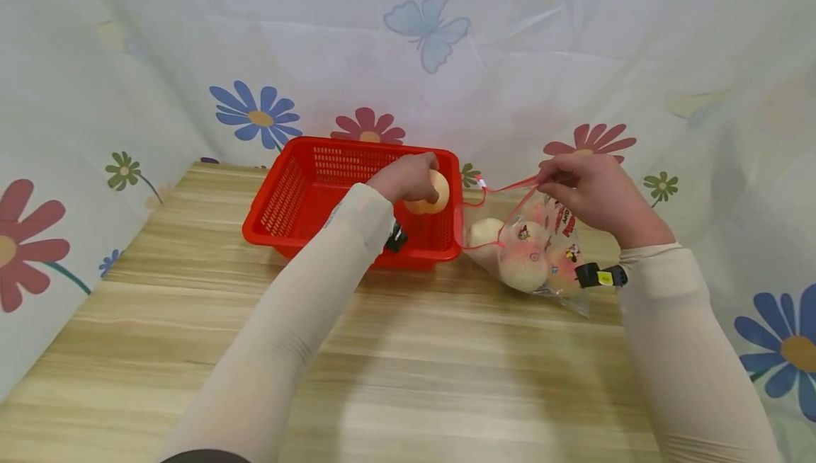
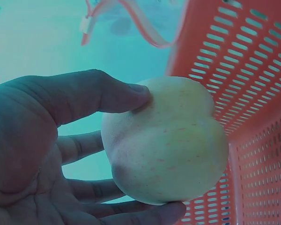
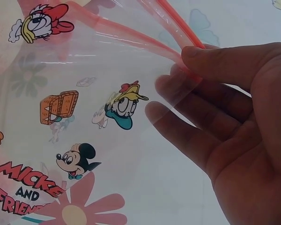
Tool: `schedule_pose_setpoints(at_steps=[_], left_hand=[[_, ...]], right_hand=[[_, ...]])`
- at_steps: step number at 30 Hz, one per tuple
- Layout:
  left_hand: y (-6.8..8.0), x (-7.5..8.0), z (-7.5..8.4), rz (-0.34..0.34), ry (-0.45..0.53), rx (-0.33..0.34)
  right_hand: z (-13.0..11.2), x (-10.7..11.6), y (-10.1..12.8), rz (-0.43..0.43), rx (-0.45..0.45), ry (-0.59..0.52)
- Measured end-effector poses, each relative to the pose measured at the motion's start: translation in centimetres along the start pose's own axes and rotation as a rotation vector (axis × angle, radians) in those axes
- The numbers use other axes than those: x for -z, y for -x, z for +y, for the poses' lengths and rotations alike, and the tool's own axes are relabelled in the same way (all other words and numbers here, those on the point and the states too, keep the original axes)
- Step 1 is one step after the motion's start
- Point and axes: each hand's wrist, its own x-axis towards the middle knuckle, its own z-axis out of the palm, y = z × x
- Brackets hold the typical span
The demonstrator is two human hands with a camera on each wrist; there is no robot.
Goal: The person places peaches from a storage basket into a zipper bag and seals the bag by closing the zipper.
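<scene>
Fruit in hand: a round, pale yellow-orange peach-like fruit (image 1: pixel 431 194) sits in the left hand (image 1: pixel 403 177), held over the right-hand end of the red perforated plastic basket (image 1: pixel 306 194), at about 12 o'clock on the wooden table (image 1: pixel 408 350). Thumb above and fingers (image 2: pixel 79 145) below curl round the fruit, which is not yet resting on the basket floor.

The right hand (image 1: pixel 589 197) stands at about 2 o'clock and pinches the red zip edge of a clear cartoon-printed plastic bag (image 1: pixel 548 236), thumb pressed against fingers, holding the mouth up. Several more fruits (image 1: pixel 524 265) lie inside the bag, which rests just beside the basket's right wall.

Handling, as judged: the fruit looks light enough for one hand, firm-skinned yet likely to bruise, smooth and slightly rounded, so a cupped grip round its widest part suits it best. The bag film is thin, limp and slippery; the stiffened zip strip is the sound place to hold.

View comparison: the left wrist view shows the fruit's faint red speckling, its cleft, and the basket's slotted wall close behind, none of which the head view resolves. The right wrist view shows the pinch on the zip strip and the printing, but no fruit. Only the head view shows basket, bag and both hands in relation.
</scene>
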Motion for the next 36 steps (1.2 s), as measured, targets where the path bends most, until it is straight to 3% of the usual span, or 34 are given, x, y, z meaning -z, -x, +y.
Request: schedule_pose_setpoints(at_steps=[15, 23, 36], left_hand=[[2.2, 0.1, 1.4, 0.009, -0.106, -0.151], [3.8, -0.1, 2.1, 0.030, -0.113, -0.221], [5.0, -1.1, 3.1, 0.020, -0.099, -0.303]], right_hand=[[-0.1, -0.1, -0.1, -0.012, -0.025, 0.001], [-0.2, -0.1, -0.1, -0.013, -0.025, -0.007], [-0.1, -0.2, -0.2, -0.002, -0.009, -0.013]])
